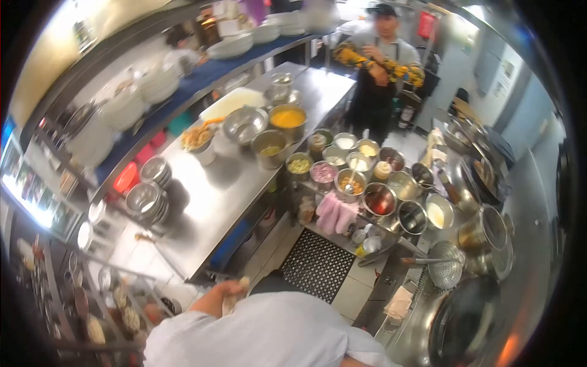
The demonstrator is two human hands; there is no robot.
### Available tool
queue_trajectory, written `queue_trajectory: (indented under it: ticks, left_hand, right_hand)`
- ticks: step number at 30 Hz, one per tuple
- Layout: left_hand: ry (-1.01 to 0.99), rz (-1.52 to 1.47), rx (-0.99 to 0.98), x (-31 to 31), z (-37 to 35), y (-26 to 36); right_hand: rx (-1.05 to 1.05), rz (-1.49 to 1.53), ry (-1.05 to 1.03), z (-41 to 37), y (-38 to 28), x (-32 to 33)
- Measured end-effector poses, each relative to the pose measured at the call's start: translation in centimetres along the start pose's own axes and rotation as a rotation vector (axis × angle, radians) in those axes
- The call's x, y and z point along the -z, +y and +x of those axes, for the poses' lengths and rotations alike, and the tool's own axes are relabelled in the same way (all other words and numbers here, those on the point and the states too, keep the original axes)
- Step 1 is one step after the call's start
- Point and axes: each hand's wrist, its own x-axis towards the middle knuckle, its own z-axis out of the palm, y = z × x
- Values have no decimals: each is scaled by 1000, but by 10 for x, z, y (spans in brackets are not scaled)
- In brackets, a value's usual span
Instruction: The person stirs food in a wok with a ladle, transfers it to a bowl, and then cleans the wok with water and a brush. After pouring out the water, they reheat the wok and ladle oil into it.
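My left hand is low in the view, beside my body and near the corner of the steel table. Its fingers look curled around something small and pale that I cannot make out. My right hand is out of view; only a bit of that arm shows at the bottom edge, on the side of the cooking range. There, a dark wok is nearest, with a perforated skimmer lying behind it. A folded cloth rests on the range's edge.
Metal pots of sauces and chopped ingredients crowd a stand ahead, where a pink cloth hangs. Stacked steel bowls stand on the table. A black mat covers the floor. Another person stands beyond, arms folded. A flame glows lower right.
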Motion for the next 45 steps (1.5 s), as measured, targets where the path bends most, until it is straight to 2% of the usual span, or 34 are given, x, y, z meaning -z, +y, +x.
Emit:
queue_trajectory:
  ticks: [2,4,5,7,13,15,17,19,22,25,27,29,31,32,34,35,37,39,40,41,42,44,45]
  left_hand:
    - [23,23,-33,6,32,-8]
    - [85,15,-38,25,-10,33]
    - [154,28,-65,21,17,13]
    - [85,-136,-36,30,-18,34]
    - [34,-267,-23,8,-51,5]
    - [-1,-251,87,-27,5,-63]
    - [-10,-222,159,-25,21,-79]
    - [-1,-182,196,-6,-11,-54]
    - [341,-348,-99,13,-20,-27]
    - [368,-615,-269,72,-63,45]
    - [289,-677,-390,100,-54,64]
    - [142,-790,-273,122,-56,86]
    - [50,-730,-261,134,-51,109]
    - [-36,-655,-266,135,-36,116]
    - [-217,-466,-264,134,-9,126]
    - [-305,-361,-261,133,3,138]
    - [-481,-131,-275,133,29,158]
    - [-630,53,-323,139,56,192]
    - [-712,113,-355,146,75,212]
    - [-904,63,-370,153,111,223]
    - [-870,171,-440,155,124,248]
    - [-873,153,-419,154,151,291]
    - [-873,140,-403,152,157,308]
  right_hand:
    - [-26,2,-7,0,-19,10]
    - [-33,-9,-13,1,-33,15]
    - [-32,-22,-14,1,-41,17]
    - [-25,-30,-19,2,-53,20]
    - [-20,-31,-7,8,-82,31]
    - [-27,-14,5,8,-90,34]
    - [-37,-1,16,9,-95,37]
    - [-51,12,27,10,-95,39]
    - [-75,33,43,13,-91,41]
    - [-125,82,69,10,-76,43]
    - [-212,137,101,-1,-55,30]
    - [-327,145,146,1,-41,6]
    - [-401,203,202,21,-50,-10]
    - [-351,309,243,-26,-122,48]
    - [-335,1271,395,-11,-154,40]
    - [-391,1415,393,-28,-198,81]
    - [-244,1769,456,-34,-246,114]
    - [-104,2013,577,-2,-255,136]
    - [-86,2010,621,15,-253,148]
    - [-66,2011,663,28,-251,163]
    - [-82,2081,691,35,-252,182]
    - [-112,2215,730,43,-256,229]
    - [-75,2124,731,50,-250,249]
